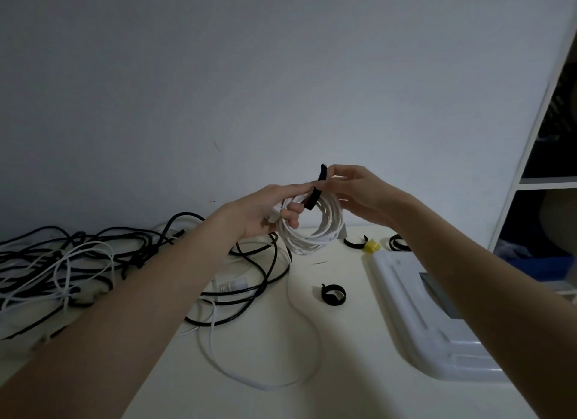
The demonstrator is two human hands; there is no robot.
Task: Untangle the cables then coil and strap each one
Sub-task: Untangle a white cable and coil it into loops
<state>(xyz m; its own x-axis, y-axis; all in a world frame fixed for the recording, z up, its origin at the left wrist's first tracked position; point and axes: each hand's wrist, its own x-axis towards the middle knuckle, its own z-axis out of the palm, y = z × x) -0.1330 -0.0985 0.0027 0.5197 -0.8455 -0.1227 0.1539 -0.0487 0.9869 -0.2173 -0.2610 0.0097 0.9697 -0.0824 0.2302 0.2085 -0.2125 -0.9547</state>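
Above the worktop's back edge, our left hand (265,212) grips the coiled white cable (312,231) while our right hand (352,194) pinches the black fabric strap (315,190); we should pull it snug before fastening.

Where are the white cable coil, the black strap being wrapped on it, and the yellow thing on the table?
white cable coil (307,242), head view, lower loops.
black strap (314,194), head view, middle.
yellow thing (372,246), head view, centre.

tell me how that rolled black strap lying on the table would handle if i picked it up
The rolled strap is a thin curled band, so probably very light and floppy, likely uncurling when lifted. Lying flat on the table, it seems unlikely to roll away.
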